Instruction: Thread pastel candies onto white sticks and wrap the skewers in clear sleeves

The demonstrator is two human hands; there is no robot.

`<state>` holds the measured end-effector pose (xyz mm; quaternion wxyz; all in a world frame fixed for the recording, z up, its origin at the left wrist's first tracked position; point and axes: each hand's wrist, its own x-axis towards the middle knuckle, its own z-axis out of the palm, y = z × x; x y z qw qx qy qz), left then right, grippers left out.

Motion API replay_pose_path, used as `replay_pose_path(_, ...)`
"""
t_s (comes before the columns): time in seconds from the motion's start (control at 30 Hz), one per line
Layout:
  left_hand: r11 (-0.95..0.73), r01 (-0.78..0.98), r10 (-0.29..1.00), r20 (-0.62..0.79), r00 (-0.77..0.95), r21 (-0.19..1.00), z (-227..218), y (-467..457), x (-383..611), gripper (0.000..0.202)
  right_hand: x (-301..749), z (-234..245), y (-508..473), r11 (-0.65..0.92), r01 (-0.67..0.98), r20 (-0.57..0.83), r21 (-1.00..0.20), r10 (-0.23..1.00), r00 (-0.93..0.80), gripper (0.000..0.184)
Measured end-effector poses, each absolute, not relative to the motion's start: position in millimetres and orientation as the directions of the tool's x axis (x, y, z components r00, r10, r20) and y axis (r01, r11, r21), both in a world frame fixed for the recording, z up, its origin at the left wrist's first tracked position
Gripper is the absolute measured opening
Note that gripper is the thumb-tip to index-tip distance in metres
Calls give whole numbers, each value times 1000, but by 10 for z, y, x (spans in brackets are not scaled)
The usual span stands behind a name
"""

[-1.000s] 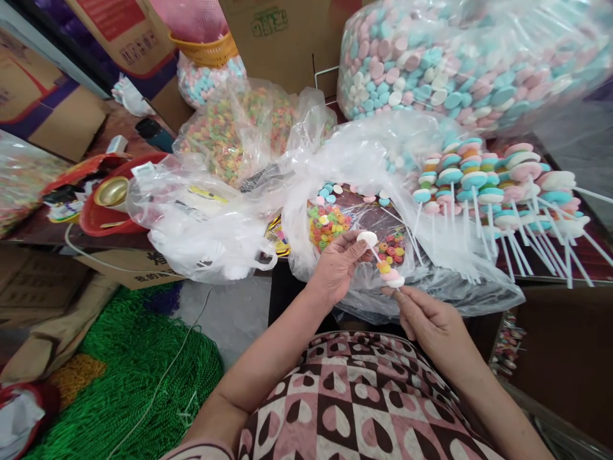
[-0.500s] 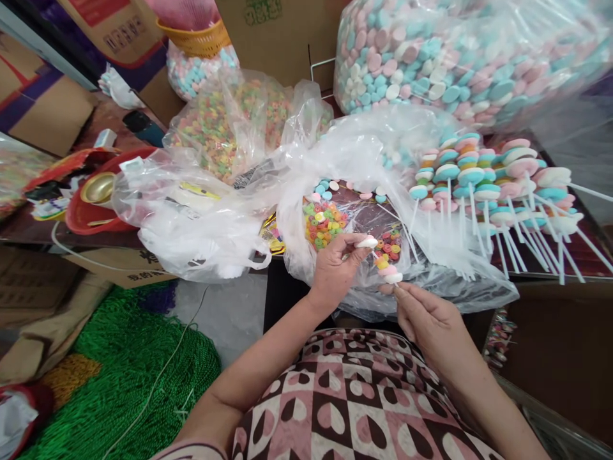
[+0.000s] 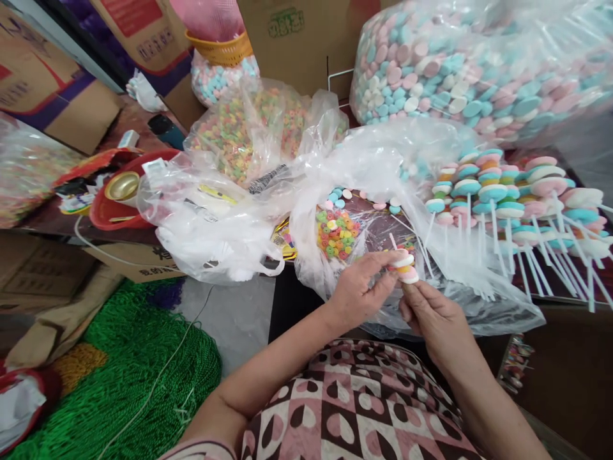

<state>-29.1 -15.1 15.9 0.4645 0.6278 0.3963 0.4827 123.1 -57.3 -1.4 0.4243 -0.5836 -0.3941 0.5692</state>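
My right hand (image 3: 433, 316) pinches the lower end of a thin white stick (image 3: 393, 243) that carries a small stack of candies (image 3: 403, 268): ring sweets between pink and white discs. My left hand (image 3: 360, 287) has its fingertips closed on the top white disc of that stack. Both hands hover over an open clear plastic bag (image 3: 383, 160) that holds a loose pile of coloured ring candies (image 3: 336, 231) and a few pastel discs. To the right lie several finished candy sticks (image 3: 507, 191) in a row.
A huge bag of pastel disc candies (image 3: 479, 64) fills the back right. A bag of ring candies (image 3: 244, 131) stands behind crumpled white plastic (image 3: 205, 223). A red basin (image 3: 115, 207) sits at left, cardboard boxes behind, green netting (image 3: 134, 370) on the floor.
My left hand has pushed the white disc down the stick onto the stack, so the candies now sit together above my right hand. Both hands drifted slightly right.
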Motion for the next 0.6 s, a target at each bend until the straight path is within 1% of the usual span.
replay_pose_path(0.07,-283,164,956,264,131,945,191,-9,-429,25,1268,-33,-577,-333,-66,-338,-941,937,85,36)
replay_pose_path(0.1,-306,279,952,293,91,910,199,88,-518,26,1275,-36,-585,-329,-91,-338,-940,935,107,36)
replay_pose_path(0.13,-317,424,945,318,71,848,199,197,-615,25,1275,-36,-595,-323,-114,-336,-939,934,123,36)
replay_pose_path(0.17,-308,578,944,318,87,756,193,311,-712,25,1269,-34,-606,-320,-132,-336,-938,933,128,36)
replay_pose_path(0.2,-281,727,949,296,111,627,181,424,-802,24,1260,-31,-615,-319,-144,-336,-937,933,124,36)
replay_pose_path(0.23,-249,838,956,261,133,485,167,529,-880,25,1250,-28,-622,-320,-151,-338,-935,934,115,37)
replay_pose_path(0.27,-233,906,963,217,163,353,152,620,-940,26,1242,-25,-627,-322,-155,-340,-934,935,105,37)
replay_pose_path(0.3,-229,941,966,178,188,248,139,693,-980,26,1238,-23,-630,-325,-158,-343,-932,934,99,38)
replay_pose_path(0.33,-234,957,967,148,210,171,131,746,-1001,25,1238,-21,-630,-326,-163,-344,-931,934,99,38)
replay_pose_path(0.37,-244,962,965,124,229,122,127,778,-1004,24,1243,-18,-628,-326,-169,-346,-930,932,105,38)
replay_pose_path(0.4,-257,962,963,110,247,96,128,790,-994,24,1252,-16,-626,-324,-179,-347,-929,931,117,38)
replay_pose_path(0.47,-291,953,955,92,283,83,141,763,-951,22,1271,-8,-620,-310,-197,-341,-930,928,149,38)
replay_pose_path(0.6,-367,921,930,78,360,127,169,599,-866,20,1286,2,-620,-276,-185,-307,-943,937,169,38)
